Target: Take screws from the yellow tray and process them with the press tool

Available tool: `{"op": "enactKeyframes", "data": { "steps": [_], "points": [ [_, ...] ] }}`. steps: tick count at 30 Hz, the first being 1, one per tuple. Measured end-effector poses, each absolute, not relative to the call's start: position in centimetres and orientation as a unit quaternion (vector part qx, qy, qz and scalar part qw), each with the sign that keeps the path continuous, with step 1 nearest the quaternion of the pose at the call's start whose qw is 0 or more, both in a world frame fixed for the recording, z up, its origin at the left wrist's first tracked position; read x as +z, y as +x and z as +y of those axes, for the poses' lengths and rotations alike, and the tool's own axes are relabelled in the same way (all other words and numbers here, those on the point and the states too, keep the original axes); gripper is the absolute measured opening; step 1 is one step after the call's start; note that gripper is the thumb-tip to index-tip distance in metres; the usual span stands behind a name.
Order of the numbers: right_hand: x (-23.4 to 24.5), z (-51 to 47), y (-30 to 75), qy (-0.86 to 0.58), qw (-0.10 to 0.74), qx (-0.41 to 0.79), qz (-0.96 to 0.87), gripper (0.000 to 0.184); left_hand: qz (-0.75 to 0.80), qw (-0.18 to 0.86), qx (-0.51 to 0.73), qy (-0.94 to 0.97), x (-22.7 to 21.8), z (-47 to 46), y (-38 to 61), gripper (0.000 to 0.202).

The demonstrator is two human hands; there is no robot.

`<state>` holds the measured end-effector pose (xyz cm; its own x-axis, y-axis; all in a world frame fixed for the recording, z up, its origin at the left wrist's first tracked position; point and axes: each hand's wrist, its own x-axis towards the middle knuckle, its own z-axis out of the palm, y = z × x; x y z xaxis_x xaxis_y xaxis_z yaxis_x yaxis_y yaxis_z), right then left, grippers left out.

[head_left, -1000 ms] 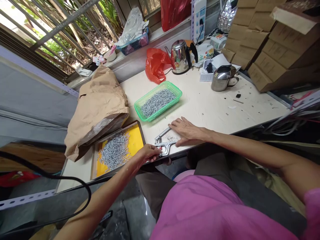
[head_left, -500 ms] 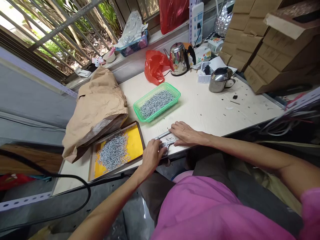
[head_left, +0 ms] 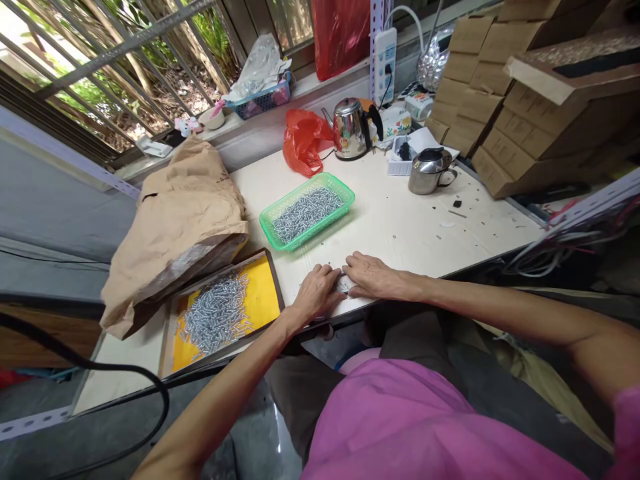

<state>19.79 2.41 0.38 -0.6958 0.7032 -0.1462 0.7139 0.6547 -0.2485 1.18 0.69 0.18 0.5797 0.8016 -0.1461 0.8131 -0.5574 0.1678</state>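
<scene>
At the near edge of the counter [head_left: 410, 220], the left hand [head_left: 318, 291] and the right hand [head_left: 369, 275] lie palm-down side by side, fingers flat and spread, gripping nothing that shows. Between and under them sits a small metal tool [head_left: 344, 285], almost wholly covered, only a sliver visible where the fingertips meet. Just beyond the hands stands a green basket [head_left: 345, 193] of small metal parts, and to the left a yellow-lined tray [head_left: 263, 300] holds more, partly under a brown paper sack [head_left: 180, 200].

Home workshop: screw-filled trays [head_left: 306, 212], stacked cartons [head_left: 505, 133], kettle [head_left: 350, 129] on worktable [head_left: 425, 227].
</scene>
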Motion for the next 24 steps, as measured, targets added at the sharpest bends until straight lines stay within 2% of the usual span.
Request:
{"op": "enactKeyframes", "data": {
  "steps": [4,6,13,16,17,20,24],
  "points": [
    [-0.5,2.1,19.2,0.392,0.001,-0.135,0.91,0.015,0.469,0.12,-0.015,0.875,-0.2,0.7,1.3,0.028],
    [-1.1,2.1,19.1,0.382,-0.017,-0.143,0.913,0.012,0.484,0.116,-0.011,0.867,-0.6,0.6,1.5,0.022],
    [-1.6,3.4,20.2,0.367,-0.059,-0.135,0.918,0.019,0.519,0.086,-0.009,0.85,-0.8,0.0,2.0,0.022],
    [-1.2,5.0,21.1,0.325,-0.06,-0.157,0.93,0.041,0.538,0.066,0.039,0.84,-1.3,-1.6,2.2,0.036],
    [-1.2,5.5,21.3,0.31,-0.055,-0.169,0.934,0.043,0.539,0.06,0.059,0.838,-1.6,-2.3,2.3,0.038],
    [-1.5,6.6,21.3,0.318,-0.063,-0.184,0.928,0.034,0.522,0.059,0.113,0.843,-2.9,-4.7,3.1,0.038],
    [-2.1,7.3,20.1,0.37,-0.07,-0.131,0.917,0.02,0.512,0.099,0.151,0.84,-4.0,-6.9,4.2,0.04]
  ]
}}
